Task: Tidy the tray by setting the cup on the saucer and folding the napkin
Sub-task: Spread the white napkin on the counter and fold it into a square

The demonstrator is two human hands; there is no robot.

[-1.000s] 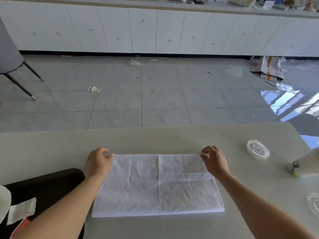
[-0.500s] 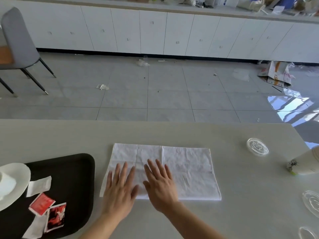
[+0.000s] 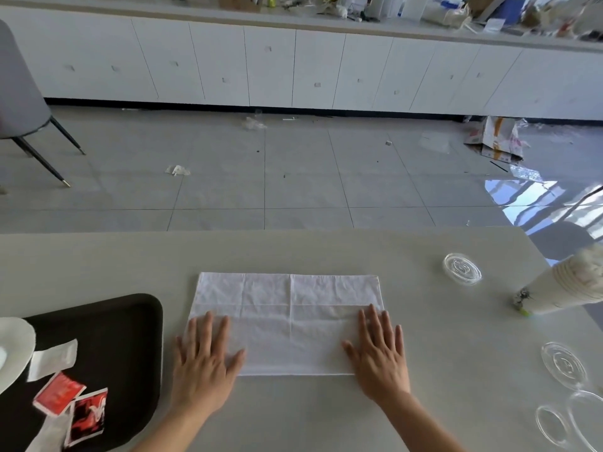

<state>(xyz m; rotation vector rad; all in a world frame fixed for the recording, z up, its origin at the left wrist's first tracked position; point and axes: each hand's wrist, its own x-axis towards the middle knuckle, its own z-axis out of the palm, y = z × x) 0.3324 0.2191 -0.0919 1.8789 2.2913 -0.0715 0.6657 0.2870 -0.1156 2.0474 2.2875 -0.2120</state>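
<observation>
A white napkin [image 3: 288,318], folded into a wide rectangle, lies flat on the pale table in front of me. My left hand [image 3: 204,363] presses flat on its near left corner with the fingers spread. My right hand [image 3: 380,353] presses flat on its near right corner the same way. A black tray [image 3: 124,347] sits at the near left. A white saucer [image 3: 14,350] rests at the tray's left side, cut off by the frame edge. I cannot make out the cup clearly.
On the tray lie a white sachet [image 3: 54,358] and two red packets [image 3: 58,393]. At the right stand a stack of paper cups [image 3: 567,288] lying on its side, a clear lid [image 3: 461,268] and more clear lids [image 3: 563,362]. The table's far edge runs across mid-frame.
The napkin was folded toward me, then my hands came together at its middle. They have now slid apart to the near corners, smoothing it flat.
</observation>
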